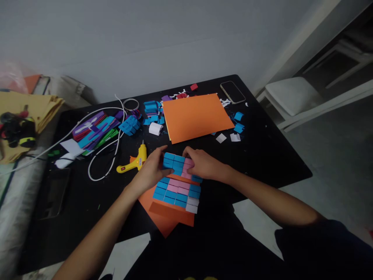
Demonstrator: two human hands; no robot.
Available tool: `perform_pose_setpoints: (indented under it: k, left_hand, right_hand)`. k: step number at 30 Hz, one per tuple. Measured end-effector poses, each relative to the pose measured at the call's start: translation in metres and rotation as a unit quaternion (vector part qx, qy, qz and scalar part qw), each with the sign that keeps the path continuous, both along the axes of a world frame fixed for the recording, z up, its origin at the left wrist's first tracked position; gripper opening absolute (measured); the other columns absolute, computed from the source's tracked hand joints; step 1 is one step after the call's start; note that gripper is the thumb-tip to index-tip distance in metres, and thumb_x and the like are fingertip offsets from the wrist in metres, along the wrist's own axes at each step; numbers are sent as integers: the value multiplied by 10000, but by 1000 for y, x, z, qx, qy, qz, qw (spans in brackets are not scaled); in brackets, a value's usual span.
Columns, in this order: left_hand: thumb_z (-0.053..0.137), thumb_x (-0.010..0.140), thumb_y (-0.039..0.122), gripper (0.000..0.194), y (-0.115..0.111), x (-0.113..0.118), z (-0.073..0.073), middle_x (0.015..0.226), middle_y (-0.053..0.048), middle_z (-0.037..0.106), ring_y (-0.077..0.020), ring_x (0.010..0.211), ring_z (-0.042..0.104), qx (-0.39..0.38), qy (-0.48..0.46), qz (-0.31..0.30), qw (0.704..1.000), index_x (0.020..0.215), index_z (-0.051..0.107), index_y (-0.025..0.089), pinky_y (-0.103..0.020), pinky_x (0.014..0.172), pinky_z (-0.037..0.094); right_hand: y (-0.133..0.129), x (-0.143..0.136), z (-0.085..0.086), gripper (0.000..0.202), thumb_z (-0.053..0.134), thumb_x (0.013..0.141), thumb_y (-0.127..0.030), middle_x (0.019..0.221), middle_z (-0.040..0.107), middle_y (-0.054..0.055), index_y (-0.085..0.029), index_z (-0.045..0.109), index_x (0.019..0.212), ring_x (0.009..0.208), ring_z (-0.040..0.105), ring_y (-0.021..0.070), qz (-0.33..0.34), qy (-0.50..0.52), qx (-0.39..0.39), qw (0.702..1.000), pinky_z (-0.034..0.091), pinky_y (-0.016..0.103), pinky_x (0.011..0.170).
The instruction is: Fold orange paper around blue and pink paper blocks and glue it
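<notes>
Between my hands is an orange paper sheet (171, 212) covered with rows of folded blue, pink and white paper pieces (175, 192). My left hand (153, 167) is closed on the left end of the upper row of blue and pink paper pieces (174, 162), thumb in front and fingers behind. At that row's right end, my right hand (201, 163) pinches the pink part. A gap with orange showing separates the upper row from the lower ones. Another orange sheet (159, 221) lies underneath. Just left of my left hand rests a yellow glue gun (134, 159).
Orange sheets (195, 116) are stacked at the table's back, among small blue and white paper pieces (239, 127). A phone (233, 92) lies back right. On the left are coloured strips (96, 130), a looped white cable (118, 146) and a dark phone-like object (54, 192).
</notes>
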State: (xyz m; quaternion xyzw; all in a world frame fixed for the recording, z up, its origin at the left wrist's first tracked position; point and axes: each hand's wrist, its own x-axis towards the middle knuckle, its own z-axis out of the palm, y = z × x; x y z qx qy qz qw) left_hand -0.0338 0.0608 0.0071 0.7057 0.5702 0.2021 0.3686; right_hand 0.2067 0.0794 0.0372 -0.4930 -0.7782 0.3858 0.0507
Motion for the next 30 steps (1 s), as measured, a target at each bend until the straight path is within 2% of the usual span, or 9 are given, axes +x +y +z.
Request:
perform_pose_setpoints:
  k: [3, 7, 9, 14, 16, 18, 20, 25, 30]
  left_hand:
    - [831, 752, 281, 677, 3, -1, 5, 1037, -48, 711, -235, 904, 696, -54, -49, 4, 997, 1366, 557, 196, -390, 792, 573]
    - [791, 775, 321, 244, 4, -4, 13, 880, -6, 677, -193, 809, 647, -74, -78, -25, 994, 949, 675, 196, -308, 701, 528]
    - [767, 787, 306, 169, 3, -5, 16, 824, 8, 649, -175, 765, 621, -69, -81, -31, 994, 863, 663, 196, -281, 664, 499]
    - [713, 839, 264, 129, -4, -11, 17, 861, 7, 685, -183, 797, 654, -60, -95, -47, 993, 937, 653, 205, -286, 692, 525]
    - [691, 865, 225, 105, -11, -15, 17, 936, -14, 718, -200, 878, 689, -17, -90, -67, 994, 958, 645, 208, -315, 767, 554]
    - [659, 896, 172, 93, -22, -20, 18, 999, -35, 730, -208, 941, 706, 54, -66, -94, 992, 975, 633, 212, -337, 827, 564]
    - [602, 932, 116, 129, -36, -26, 18, 1062, -58, 725, -213, 1000, 708, 118, -33, -129, 984, 1009, 623, 218, -352, 866, 567]
    - [505, 943, 45, 381, -75, -36, 17, 1331, -127, 653, -268, 1265, 639, 173, 65, -171, 968, 1270, 578, 228, -453, 1032, 565]
    - [543, 972, 124, 389, -96, -38, 12, 1493, -167, 550, -330, 1435, 518, 174, 118, -178, 961, 1353, 553, 201, -526, 1113, 534]
  right_hand:
    - [0, 2, 10, 484, 733, 794, -68, 967, 752, 48, -181, 585, 1241, 844, 715, 222, 0, 40, -45, 998, 501, 297, 679]
    - [-2, 10, 17, 510, 800, 808, -124, 1038, 777, 51, -186, 629, 1284, 945, 740, 218, 10, 100, -70, 992, 538, 298, 765]
    - [-6, 14, 16, 480, 834, 785, -127, 1079, 783, 62, -183, 674, 1234, 985, 746, 227, 13, 98, -77, 992, 553, 305, 793]
    - [-26, 19, 6, 309, 775, 847, -99, 1100, 786, 73, -178, 705, 1137, 995, 750, 236, 6, 72, -17, 997, 572, 340, 837]
    - [-38, 19, 1, 214, 691, 918, -84, 1100, 772, 83, -169, 703, 1114, 1002, 739, 230, 23, 88, 58, 994, 577, 362, 870]
    - [-52, 19, -5, 249, 626, 954, -52, 1161, 752, 104, -159, 685, 1171, 1084, 713, 233, 57, 111, 133, 983, 573, 383, 939]
    - [-67, 20, -11, 185, 637, 993, -129, 1145, 749, 113, -147, 679, 1171, 1073, 699, 248, 87, 131, 195, 968, 577, 413, 944]
    - [-100, 23, -25, 190, 600, 1032, -203, 1241, 724, 136, -148, 672, 1199, 1182, 676, 267, 112, 160, 265, 944, 579, 450, 1024]
    - [-115, 23, -39, 213, 547, 1038, -137, 1316, 710, 182, -100, 687, 1194, 1317, 640, 274, 127, 155, 311, 929, 568, 449, 1118]
